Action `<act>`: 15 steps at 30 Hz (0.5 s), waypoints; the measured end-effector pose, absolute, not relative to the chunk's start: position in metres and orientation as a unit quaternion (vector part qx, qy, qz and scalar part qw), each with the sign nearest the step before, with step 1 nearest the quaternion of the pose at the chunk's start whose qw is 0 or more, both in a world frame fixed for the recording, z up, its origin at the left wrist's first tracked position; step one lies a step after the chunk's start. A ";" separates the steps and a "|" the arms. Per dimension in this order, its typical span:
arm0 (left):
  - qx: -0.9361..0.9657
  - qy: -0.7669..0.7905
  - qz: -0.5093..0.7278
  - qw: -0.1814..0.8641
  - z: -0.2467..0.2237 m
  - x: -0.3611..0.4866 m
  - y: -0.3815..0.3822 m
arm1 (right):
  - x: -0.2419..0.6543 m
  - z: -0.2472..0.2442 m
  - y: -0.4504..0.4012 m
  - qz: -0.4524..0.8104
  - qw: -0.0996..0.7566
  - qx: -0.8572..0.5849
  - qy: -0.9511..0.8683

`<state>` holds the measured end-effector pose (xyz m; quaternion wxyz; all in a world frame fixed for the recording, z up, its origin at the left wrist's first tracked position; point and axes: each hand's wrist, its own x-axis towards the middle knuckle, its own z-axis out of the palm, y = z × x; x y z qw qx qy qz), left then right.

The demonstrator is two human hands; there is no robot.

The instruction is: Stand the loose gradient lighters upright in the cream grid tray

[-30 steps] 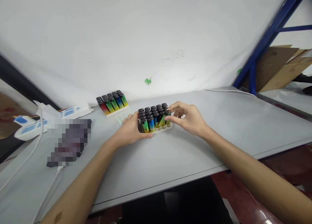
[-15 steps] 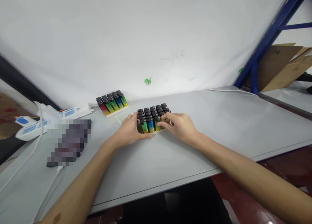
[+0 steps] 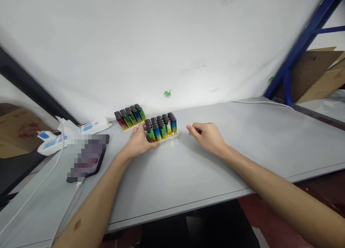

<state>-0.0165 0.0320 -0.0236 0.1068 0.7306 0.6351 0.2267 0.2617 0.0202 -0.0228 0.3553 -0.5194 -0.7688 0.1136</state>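
Note:
My left hand (image 3: 137,142) grips the left end of a pale tray (image 3: 168,138) that stands on the grey table. Its thumb lies along the tray's front edge and its fingers go behind. Upright in the tray are rows of lighters (image 3: 157,133) with black tops and shiny green, blue and yellow bodies. At the tray's front right corner a bare bit of the base shows. Apart from the tray, to its right, my right hand (image 3: 208,136) is closed with curled fingers. Whether anything is inside those fingers is hidden.
Behind, near the wall, stands a second tray of lighters (image 3: 130,118). On the left lie a phone (image 3: 88,158) with a charging cable, and a white power strip (image 3: 91,127). A white cable (image 3: 261,102) runs along the table's back right. Cardboard boxes (image 3: 312,73) stand beyond a blue frame.
My right hand has drawn away from the lighters to the right, uncovering the tray's right end. The tray with my left hand on it now appears farther left, nearer the second tray.

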 end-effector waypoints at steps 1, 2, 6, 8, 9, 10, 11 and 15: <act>0.710 0.662 0.221 0.097 -0.023 -0.022 0.035 | 0.262 -0.023 0.021 0.122 0.349 -0.522 -0.769; 0.689 0.688 0.213 0.086 -0.022 -0.028 0.037 | 0.263 -0.024 0.022 0.131 0.342 -0.525 -0.768; 0.629 0.751 0.198 0.045 -0.020 -0.047 0.044 | 0.263 -0.027 0.024 0.155 0.325 -0.529 -0.768; 0.606 0.766 0.212 0.022 -0.020 -0.054 0.047 | 0.264 -0.027 0.025 0.159 0.322 -0.530 -0.768; 0.596 0.772 0.222 0.008 -0.021 -0.058 0.048 | 0.265 -0.027 0.026 0.161 0.322 -0.530 -0.768; 0.587 0.776 0.231 -0.002 -0.021 -0.061 0.048 | 0.266 -0.027 0.027 0.162 0.322 -0.530 -0.767; 0.575 0.782 0.238 -0.008 -0.021 -0.063 0.048 | 0.267 -0.027 0.028 0.163 0.323 -0.531 -0.766; 0.590 0.771 0.241 0.007 -0.019 -0.072 0.046 | 0.274 -0.026 0.033 0.150 0.310 -0.555 -0.758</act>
